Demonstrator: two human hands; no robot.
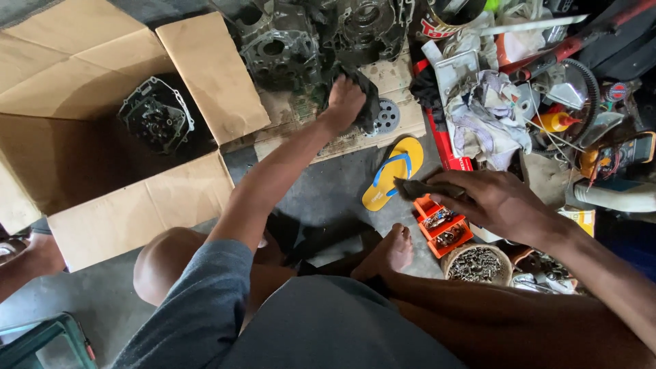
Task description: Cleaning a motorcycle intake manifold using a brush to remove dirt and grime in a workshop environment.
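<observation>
- The person sits low on a grey concrete floor, bare knees and a bare foot in view, in a crowded workshop corner
- A flattened sheet of stained cardboard lies far centre, with dark cast-metal engine casings standing on it
- The left hand reaches far across, fingers closed on a dark rag pressed against the nearest casing
- The right hand hovers at the right over an orange parts tray, curled around a dark, pointed tool; what kind of tool it is I cannot tell
- A large open carton at the left holds another casing, half lost in shadow
- A yellow sandal with blue straps lies on the floor between the hands
- At the near right a round tub of bolts; beyond it a heap of rags, a toothed ring and wires, tangled and cut off by the frame edge
</observation>
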